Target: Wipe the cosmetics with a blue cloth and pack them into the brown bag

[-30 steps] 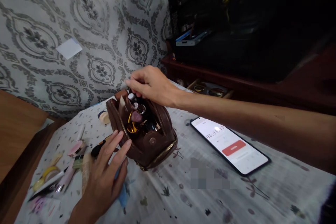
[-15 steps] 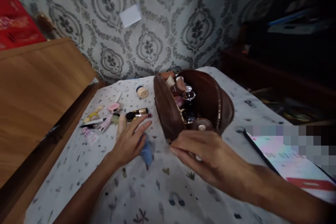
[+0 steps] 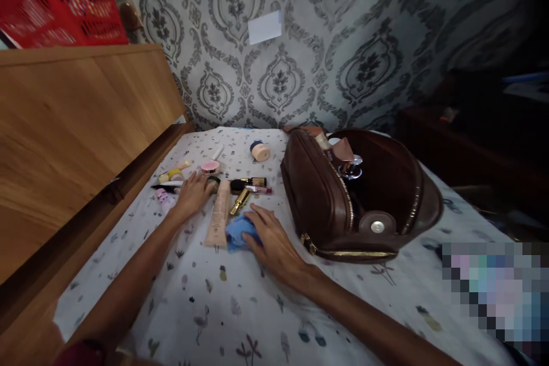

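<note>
Blue cloth (image 3: pixel 235 235) lies crumpled beneath the right hand (image 3: pixel 273 240), whether pinched in its grip cannot be told; the left hand's (image 3: pixel 193 194) grip is loosely spread left of the beige tube (image 3: pixel 219 214). The right hand has left the open brown bag (image 3: pixel 313 194), so both hands are now among the loose cosmetics (image 3: pixel 210 167).

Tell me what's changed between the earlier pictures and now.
The right hand has left the brown bag and moved left to the crumpled blue item. The left hand has moved from the bag's edge to the cosmetics farther left. The bag is still open, with items inside.
</note>
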`<move>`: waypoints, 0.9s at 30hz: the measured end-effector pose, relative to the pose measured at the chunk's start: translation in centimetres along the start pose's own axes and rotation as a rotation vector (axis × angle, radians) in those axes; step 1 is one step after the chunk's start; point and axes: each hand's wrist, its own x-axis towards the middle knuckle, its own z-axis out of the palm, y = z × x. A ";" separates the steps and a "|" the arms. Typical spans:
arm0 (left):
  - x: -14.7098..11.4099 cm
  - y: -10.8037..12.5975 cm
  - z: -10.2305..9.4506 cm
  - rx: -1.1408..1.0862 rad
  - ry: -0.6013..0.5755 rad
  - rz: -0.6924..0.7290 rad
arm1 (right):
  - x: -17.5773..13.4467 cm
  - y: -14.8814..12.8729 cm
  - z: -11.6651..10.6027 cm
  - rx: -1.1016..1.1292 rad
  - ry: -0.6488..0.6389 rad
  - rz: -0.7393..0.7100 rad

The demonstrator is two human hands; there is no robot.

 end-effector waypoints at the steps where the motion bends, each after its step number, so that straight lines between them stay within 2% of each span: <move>1: 0.0 -0.3 -0.1 -0.024 -0.018 0.019 | 0.0 0.1 0.5 -0.010 -0.010 0.009; 5: -0.8 -1.8 -1.3 -0.154 -0.096 0.108 | -0.3 0.4 1.5 -0.009 -0.032 0.016; 8: -1.3 -3.1 -2.5 -0.230 -0.147 0.119 | -0.4 0.7 1.5 0.036 -0.010 0.020; 10: -0.9 -3.7 -3.0 -0.233 -0.135 0.080 | -0.4 0.8 1.4 0.072 0.014 0.019; 13: 1.1 -3.5 -3.1 -0.170 -0.047 -0.008 | -0.4 0.8 1.2 0.123 0.042 0.012; 17: 6.0 -2.0 -2.1 -0.052 0.020 -0.107 | -0.5 0.7 0.9 0.169 0.066 0.026; 21: 10.3 -0.3 -0.2 0.024 -0.090 -0.170 | -0.7 1.0 1.0 0.183 0.067 0.034; 24: 11.4 0.8 0.9 0.043 -0.184 -0.122 | -0.7 1.3 1.2 0.187 0.068 0.028; 27: 11.1 2.0 1.3 0.040 -0.199 -0.025 | -0.7 1.4 1.3 0.198 0.076 0.015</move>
